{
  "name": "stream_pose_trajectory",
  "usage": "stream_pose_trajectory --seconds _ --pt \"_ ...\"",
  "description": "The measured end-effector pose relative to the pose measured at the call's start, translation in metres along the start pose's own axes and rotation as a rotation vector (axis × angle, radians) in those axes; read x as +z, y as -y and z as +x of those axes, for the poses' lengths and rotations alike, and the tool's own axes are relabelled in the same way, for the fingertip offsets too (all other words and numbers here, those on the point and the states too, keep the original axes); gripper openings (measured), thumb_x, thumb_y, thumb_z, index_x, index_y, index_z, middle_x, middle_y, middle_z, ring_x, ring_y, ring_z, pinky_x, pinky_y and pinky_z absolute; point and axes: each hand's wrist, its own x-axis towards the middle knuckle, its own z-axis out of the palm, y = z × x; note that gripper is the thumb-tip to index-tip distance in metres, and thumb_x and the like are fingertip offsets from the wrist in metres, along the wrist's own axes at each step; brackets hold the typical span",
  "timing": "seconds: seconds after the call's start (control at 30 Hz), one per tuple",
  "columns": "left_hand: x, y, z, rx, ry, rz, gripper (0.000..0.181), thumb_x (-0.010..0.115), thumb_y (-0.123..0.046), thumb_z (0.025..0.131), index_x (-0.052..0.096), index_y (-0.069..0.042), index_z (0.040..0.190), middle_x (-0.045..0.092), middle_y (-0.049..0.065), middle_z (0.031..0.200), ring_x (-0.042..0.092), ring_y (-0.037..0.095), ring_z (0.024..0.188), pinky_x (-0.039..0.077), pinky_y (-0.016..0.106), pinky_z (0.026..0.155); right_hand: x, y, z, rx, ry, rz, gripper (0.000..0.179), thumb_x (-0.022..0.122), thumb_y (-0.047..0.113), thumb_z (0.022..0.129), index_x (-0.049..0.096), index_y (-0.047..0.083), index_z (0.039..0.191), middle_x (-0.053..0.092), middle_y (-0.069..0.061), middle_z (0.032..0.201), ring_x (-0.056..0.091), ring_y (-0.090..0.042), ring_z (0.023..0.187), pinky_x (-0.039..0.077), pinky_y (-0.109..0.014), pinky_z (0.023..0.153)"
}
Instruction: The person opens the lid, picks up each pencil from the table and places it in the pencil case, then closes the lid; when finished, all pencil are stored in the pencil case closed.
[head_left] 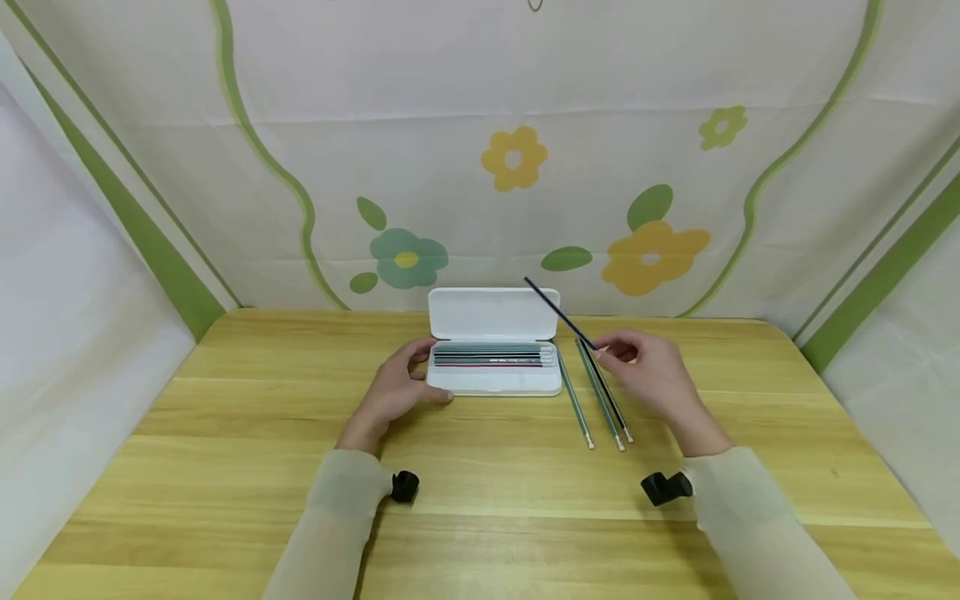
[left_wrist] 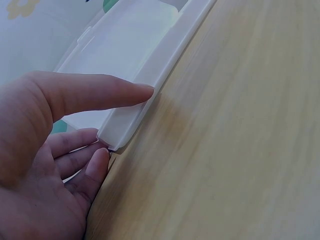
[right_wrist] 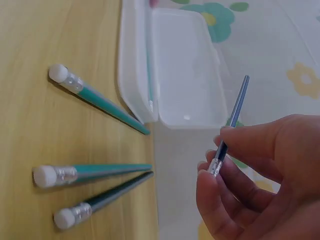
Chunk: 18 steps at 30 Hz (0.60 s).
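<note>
A white pencil case [head_left: 495, 383] lies on the table with its lid [head_left: 480, 315] raised at the back. Several pencils [head_left: 480, 360] lie side by side in it, eraser ends to the right. My left hand [head_left: 397, 385] holds the case at its left end, thumb along the front wall [left_wrist: 135, 107] and fingers round the corner. Between thumb and fingertips, my right hand [head_left: 648, 367] pinches a dark blue pencil [head_left: 558, 311] near its eraser end. That pencil is raised and slants up to the left, its far end overlapping the lid in the head view.
Right of the case lie a green pencil [head_left: 576, 404], another green pencil [head_left: 602, 398] and a black pencil [right_wrist: 115, 197], erasers toward me. The wooden table [head_left: 480, 533] ends at a flower-patterned cloth [head_left: 450, 167] behind the case. Cloth also hangs at both sides.
</note>
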Motion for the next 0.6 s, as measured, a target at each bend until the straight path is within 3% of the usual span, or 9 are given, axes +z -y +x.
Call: stream_pose_trajectory --seconds 0.27,0.6 --pt "0.003 -0.002 0.000 -0.003 0.003 -0.001 0.091 0.093 -0.007 0.078 0.051 -0.014 0.158 0.056 0.015 0.156 0.066 0.036 0.125 0.052 0.051 0.112 0.019 0.009 0.016 -0.069 0.017 -0.050 0.017 0.072 0.013 0.102 0.081 0.007 0.115 0.079 -0.010 0.100 0.070 -0.027 0.093 0.052 -0.034 0.073" --pt "0.005 -0.002 -0.002 -0.005 -0.005 0.009 0.090 0.094 -0.006 0.077 0.052 -0.014 0.157 0.056 0.015 0.156 0.066 0.035 0.122 0.053 0.050 0.111 0.044 0.013 0.036 -0.113 0.135 -0.141 0.013 0.075 0.012 0.100 0.083 0.009 0.109 0.079 -0.007 0.101 0.067 -0.022 0.089 0.055 -0.038 0.080"
